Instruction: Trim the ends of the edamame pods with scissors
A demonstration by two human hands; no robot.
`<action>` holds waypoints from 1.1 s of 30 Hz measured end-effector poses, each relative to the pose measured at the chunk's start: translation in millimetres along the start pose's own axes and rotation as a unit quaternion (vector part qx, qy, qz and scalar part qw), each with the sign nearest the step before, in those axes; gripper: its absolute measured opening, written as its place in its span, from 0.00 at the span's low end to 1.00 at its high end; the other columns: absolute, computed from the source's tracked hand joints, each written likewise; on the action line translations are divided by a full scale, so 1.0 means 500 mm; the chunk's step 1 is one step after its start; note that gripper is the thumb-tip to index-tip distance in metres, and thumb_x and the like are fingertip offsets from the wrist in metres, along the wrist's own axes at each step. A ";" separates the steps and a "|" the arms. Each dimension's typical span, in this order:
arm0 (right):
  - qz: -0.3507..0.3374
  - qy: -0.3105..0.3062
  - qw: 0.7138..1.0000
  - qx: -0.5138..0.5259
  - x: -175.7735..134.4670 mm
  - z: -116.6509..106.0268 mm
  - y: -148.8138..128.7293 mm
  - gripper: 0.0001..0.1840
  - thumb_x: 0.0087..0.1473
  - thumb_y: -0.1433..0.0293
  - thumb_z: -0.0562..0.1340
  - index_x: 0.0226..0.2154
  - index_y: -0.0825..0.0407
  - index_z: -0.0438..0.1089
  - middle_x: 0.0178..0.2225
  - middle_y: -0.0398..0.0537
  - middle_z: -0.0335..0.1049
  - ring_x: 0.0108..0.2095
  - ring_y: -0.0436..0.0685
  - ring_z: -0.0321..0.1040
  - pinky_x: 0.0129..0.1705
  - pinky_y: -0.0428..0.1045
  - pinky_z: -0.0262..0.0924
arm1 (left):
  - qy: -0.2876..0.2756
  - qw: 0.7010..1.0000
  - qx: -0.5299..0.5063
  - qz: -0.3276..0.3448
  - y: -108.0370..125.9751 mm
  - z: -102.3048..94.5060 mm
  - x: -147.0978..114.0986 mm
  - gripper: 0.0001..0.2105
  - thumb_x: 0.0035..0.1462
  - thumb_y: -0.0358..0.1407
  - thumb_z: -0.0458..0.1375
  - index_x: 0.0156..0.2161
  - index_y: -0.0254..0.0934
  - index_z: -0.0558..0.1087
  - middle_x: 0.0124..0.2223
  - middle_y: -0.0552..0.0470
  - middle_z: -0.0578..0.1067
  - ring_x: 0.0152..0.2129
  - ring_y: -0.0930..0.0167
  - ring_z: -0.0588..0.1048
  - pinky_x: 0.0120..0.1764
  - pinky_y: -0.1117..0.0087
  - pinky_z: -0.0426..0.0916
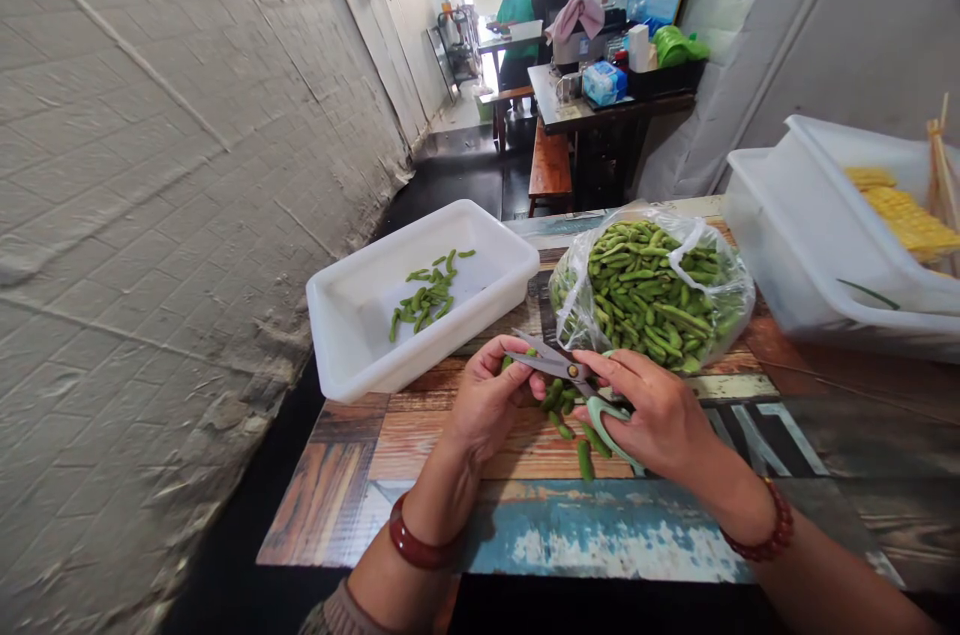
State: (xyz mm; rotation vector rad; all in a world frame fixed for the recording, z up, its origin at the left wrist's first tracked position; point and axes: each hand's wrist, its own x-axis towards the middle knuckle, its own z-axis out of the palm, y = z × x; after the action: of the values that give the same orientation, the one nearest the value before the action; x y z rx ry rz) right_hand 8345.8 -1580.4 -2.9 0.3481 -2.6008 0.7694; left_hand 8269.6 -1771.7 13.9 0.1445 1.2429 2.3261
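Observation:
My left hand (pixel 495 393) is closed around a green edamame pod (pixel 508 361), mostly hidden by the fingers. My right hand (pixel 660 407) grips a pair of scissors (pixel 573 370) with pale green handles; the blades are parted and reach across to the fingertips of my left hand. Several loose edamame pods (pixel 585 460) lie on the table beneath and between my hands. Just beyond my right hand sits a clear plastic bag (pixel 574 300) heaped with pods. To the left, a white plastic tub (pixel 360 370) holds a small pile of pods (pixel 427 297).
The patchwork wooden table (pixel 420 435) has its near edge by my forearms. White bins (pixel 795 245) stand at the right, with yellow packs (pixel 907 215) and wooden sticks inside. A wall (pixel 150 215) runs along the left. Farther back are another table, a bench (pixel 550 160) and a person (pixel 514 10).

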 end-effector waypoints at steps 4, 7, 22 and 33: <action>-0.002 0.001 1.000 0.008 0.002 -0.003 -0.003 0.26 0.55 0.68 0.64 0.56 0.50 0.65 0.39 0.51 0.72 0.38 0.60 0.70 0.41 0.54 0.68 | -0.009 1.000 0.019 0.001 -0.001 0.000 -0.003 0.13 0.47 0.36 0.70 0.33 0.34 0.72 0.22 0.54 0.75 0.19 0.75 0.71 0.26 0.76 0.64; -0.002 0.000 1.000 0.012 0.003 -0.006 -0.005 0.25 0.55 0.69 0.64 0.56 0.50 0.66 0.38 0.51 0.72 0.37 0.60 0.70 0.40 0.54 0.68 | -0.016 0.999 0.029 -0.006 -0.003 0.001 -0.004 0.13 0.46 0.37 0.70 0.33 0.34 0.72 0.23 0.54 0.75 0.19 0.75 0.71 0.26 0.75 0.65; -0.009 -0.038 0.998 0.057 0.004 -0.017 -0.006 0.24 0.60 0.69 0.59 0.59 0.51 0.62 0.38 0.51 0.70 0.37 0.58 0.69 0.39 0.52 0.68 | -0.074 0.995 0.074 -0.002 -0.008 0.008 -0.006 0.13 0.55 0.42 0.64 0.36 0.35 0.69 0.27 0.52 0.75 0.21 0.74 0.70 0.29 0.71 0.62; -0.003 0.012 0.998 0.062 -0.002 -0.011 0.013 0.25 0.59 0.66 0.63 0.58 0.50 0.64 0.41 0.51 0.73 0.37 0.56 0.72 0.42 0.51 0.70 | -0.012 0.996 0.092 -0.006 -0.002 -0.004 0.011 0.09 0.57 0.39 0.60 0.40 0.39 0.69 0.20 0.60 0.61 0.16 0.77 0.54 0.20 0.76 0.46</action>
State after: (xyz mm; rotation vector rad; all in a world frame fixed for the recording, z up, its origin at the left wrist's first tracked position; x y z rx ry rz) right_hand 8346.2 -1572.0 -2.3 0.3811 -2.5350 0.9297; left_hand 8264.7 -1770.1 11.1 0.2252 1.4397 2.1909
